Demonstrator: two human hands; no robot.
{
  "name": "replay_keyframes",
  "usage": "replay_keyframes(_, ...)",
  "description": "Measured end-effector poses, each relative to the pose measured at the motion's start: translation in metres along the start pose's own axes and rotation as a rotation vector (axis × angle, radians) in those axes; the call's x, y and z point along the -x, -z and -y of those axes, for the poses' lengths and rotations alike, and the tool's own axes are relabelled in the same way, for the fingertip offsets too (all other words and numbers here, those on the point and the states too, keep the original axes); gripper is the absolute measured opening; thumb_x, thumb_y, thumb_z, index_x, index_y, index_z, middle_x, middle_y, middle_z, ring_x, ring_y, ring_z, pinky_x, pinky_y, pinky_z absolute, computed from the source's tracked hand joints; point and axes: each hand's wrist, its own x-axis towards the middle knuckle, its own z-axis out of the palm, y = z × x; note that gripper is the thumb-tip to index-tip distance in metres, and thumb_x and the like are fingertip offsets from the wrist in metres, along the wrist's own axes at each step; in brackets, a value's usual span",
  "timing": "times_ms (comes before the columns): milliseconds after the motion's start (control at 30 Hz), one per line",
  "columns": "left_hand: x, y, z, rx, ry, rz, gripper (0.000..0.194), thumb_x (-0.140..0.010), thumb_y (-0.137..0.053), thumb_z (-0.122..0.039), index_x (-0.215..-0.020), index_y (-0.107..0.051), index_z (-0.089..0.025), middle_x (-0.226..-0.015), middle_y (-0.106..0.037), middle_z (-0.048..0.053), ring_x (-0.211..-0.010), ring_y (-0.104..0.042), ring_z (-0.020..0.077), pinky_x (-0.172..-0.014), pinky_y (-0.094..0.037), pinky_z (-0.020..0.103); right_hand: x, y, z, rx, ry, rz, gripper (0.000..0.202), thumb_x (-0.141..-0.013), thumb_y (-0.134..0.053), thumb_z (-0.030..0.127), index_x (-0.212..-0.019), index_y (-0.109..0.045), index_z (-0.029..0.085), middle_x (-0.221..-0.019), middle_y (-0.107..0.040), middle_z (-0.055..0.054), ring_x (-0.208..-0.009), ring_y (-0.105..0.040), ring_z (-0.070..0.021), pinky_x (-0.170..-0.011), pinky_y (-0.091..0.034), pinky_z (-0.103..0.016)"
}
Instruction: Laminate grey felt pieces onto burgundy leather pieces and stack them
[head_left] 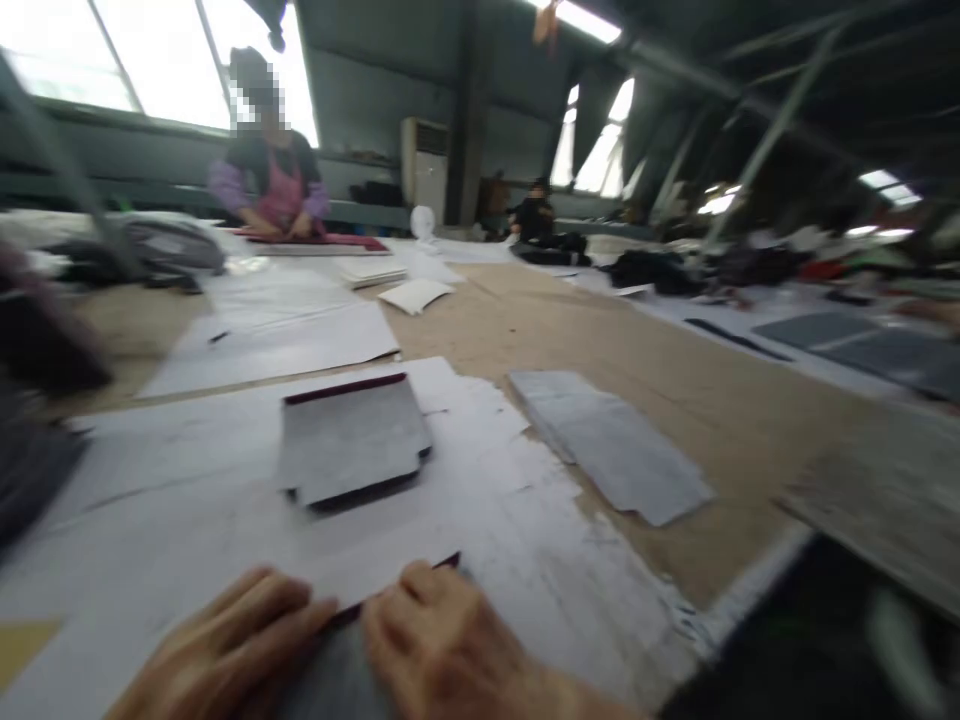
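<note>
A grey piece (337,672) with a dark red edge lies at the bottom of the view, partly hidden by both hands. My left hand (236,640) rests on its left side, fingertips on the dark red edge. My right hand (439,635) is closed on the same edge further right, its fingers bent and pressed together. Just beyond lies another grey piece (352,440), flat on white paper (180,470), with a dark red strip along its far side and a dark near edge.
Stacked grey pieces (615,445) lie to the right on the brown tabletop (637,350). A grey board (885,500) is at the right edge. White sheets (300,335) lie further back. Across the table stands a person in a pink apron (281,190); another person (534,212) is farther off.
</note>
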Motion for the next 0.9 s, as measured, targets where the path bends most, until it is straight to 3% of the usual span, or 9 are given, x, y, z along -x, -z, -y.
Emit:
replay_keyframes(33,0.005,0.011,-0.003,0.019,0.082,0.123,0.027,-0.089,-0.037,-0.015,-0.099,-0.061,-0.020,-0.076,-0.058,0.003,-0.067,-0.054,0.0101,-0.059,-0.046,0.017,0.002,0.003,-0.005,-0.058,0.006,-0.010,0.017,-0.079,-0.046,0.011,-0.086,-0.062,0.011,-0.078,-0.060,-0.006,-0.070,-0.053,-0.0194,-0.058,-0.049,-0.031)
replay_keyframes(100,0.011,0.027,-0.007,0.091,0.192,0.231,0.030,-0.087,-0.036,-0.009,-0.101,-0.060,-0.020,-0.080,-0.057,0.004,-0.073,-0.053,0.0118,-0.062,-0.044,0.021,0.002,0.004,-0.012,-0.130,-0.025,-0.090,0.027,-0.081,-0.038,0.004,-0.095,-0.061,0.008,-0.081,-0.060,-0.008,-0.076,-0.053,-0.0202,-0.064,-0.051,-0.032)
replay_keyframes(200,0.013,0.037,-0.005,0.122,0.235,0.238,0.028,-0.084,-0.040,-0.006,-0.100,-0.061,-0.017,-0.080,-0.056,0.005,-0.074,-0.050,0.0133,-0.064,-0.042,0.025,0.001,0.002,-0.016,-0.119,0.019,-0.170,0.036,-0.082,-0.029,0.000,-0.103,-0.058,0.005,-0.082,-0.060,-0.009,-0.078,-0.052,-0.0205,-0.066,-0.052,-0.032)
replay_keyframes(367,0.011,0.037,-0.005,0.126,0.186,0.280,0.035,-0.078,-0.040,0.001,-0.101,-0.060,-0.014,-0.082,-0.055,0.006,-0.076,-0.047,0.0150,-0.064,-0.041,0.028,0.001,0.006,-0.009,-0.038,0.058,-0.124,0.040,-0.081,-0.030,0.001,-0.113,-0.055,0.006,-0.086,-0.061,-0.009,-0.080,-0.054,-0.0222,-0.063,-0.053,-0.033)
replay_keyframes(500,0.010,0.037,-0.009,0.049,0.094,0.285,0.034,-0.076,-0.038,0.000,-0.101,-0.058,-0.011,-0.081,-0.054,0.008,-0.072,-0.043,0.0165,-0.062,-0.040,0.031,-0.002,0.007,-0.008,-0.028,0.049,-0.095,0.039,-0.081,-0.032,0.002,-0.109,-0.058,0.008,-0.084,-0.060,-0.010,-0.078,-0.055,-0.0219,-0.061,-0.054,-0.034)
replay_keyframes(600,0.009,0.035,-0.012,-0.013,0.045,0.281,0.031,-0.076,-0.037,-0.001,-0.099,-0.057,-0.008,-0.079,-0.055,0.009,-0.070,-0.042,0.0172,-0.061,-0.040,0.033,0.002,0.006,-0.017,-0.148,0.030,-0.104,0.038,-0.083,-0.032,0.002,-0.109,-0.058,0.011,-0.087,-0.059,-0.010,-0.080,-0.055,-0.0197,-0.064,-0.054,-0.032)
replay_keyframes(700,0.008,0.035,-0.013,-0.033,0.042,0.269,0.032,-0.074,-0.037,0.000,-0.098,-0.057,-0.008,-0.079,-0.055,0.009,-0.070,-0.043,0.0177,-0.061,-0.040,0.033,0.012,0.010,-0.033,-0.277,-0.032,-0.137,0.034,-0.083,-0.036,0.002,-0.103,-0.060,0.014,-0.095,-0.058,-0.009,-0.090,-0.054,-0.0176,-0.073,-0.052,-0.030)
replay_keyframes(767,0.008,0.035,-0.012,-0.030,0.051,0.279,0.033,-0.072,-0.038,0.000,-0.098,-0.057,-0.009,-0.078,-0.055,0.009,-0.070,-0.043,0.0179,-0.061,-0.040,0.033,0.015,0.017,-0.042,-0.241,-0.063,-0.171,0.028,-0.083,-0.040,0.003,-0.096,-0.062,0.015,-0.096,-0.058,-0.009,-0.094,-0.052,-0.0188,-0.076,-0.051,-0.033)
replay_keyframes(900,0.009,0.035,-0.011,-0.035,0.065,0.313,0.033,-0.073,-0.038,0.000,-0.097,-0.057,-0.011,-0.080,-0.054,0.008,-0.072,-0.044,0.0179,-0.064,-0.041,0.034,-0.001,0.025,-0.036,-0.205,-0.027,-0.224,0.028,-0.080,-0.041,0.001,-0.096,-0.061,0.012,-0.093,-0.059,-0.010,-0.089,-0.051,-0.0202,-0.074,-0.050,-0.035)
